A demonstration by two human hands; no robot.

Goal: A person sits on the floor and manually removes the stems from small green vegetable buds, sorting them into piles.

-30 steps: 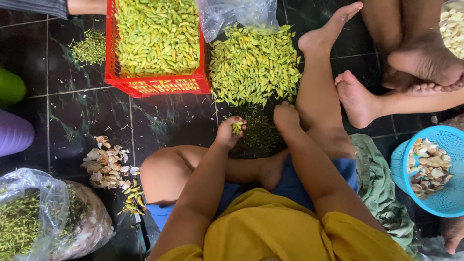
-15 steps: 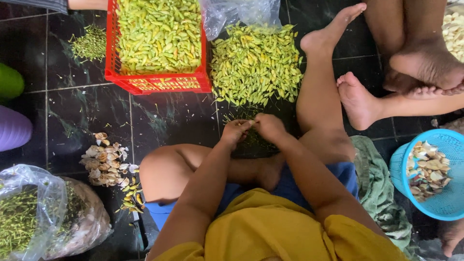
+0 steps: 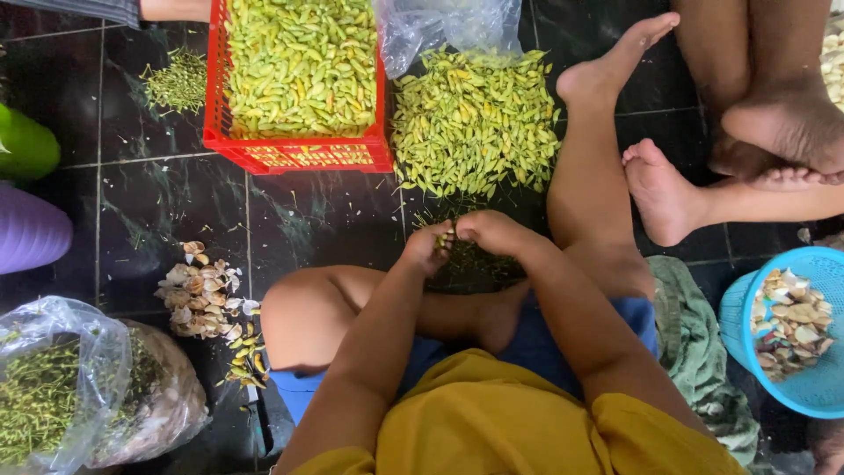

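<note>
Two hands meeting over the dark floor: left hand (image 3: pixel 428 249) and right hand (image 3: pixel 492 230) pinched shut together on a small green pod (image 3: pixel 450 239), just below the loose pod pile (image 3: pixel 473 119). Clear plastic bag (image 3: pixel 448 26) crumpled at the pile's top; red crate (image 3: pixel 294 154) of pods beside it. Husk heap (image 3: pixel 204 290) and bagged stems (image 3: pixel 53 387) left; blue basket (image 3: pixel 804 396) right.

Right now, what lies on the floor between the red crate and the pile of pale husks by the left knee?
Head view: between the red crate and the husks is dark tiled floor with only a few tiny scraps, nothing larger.
</note>
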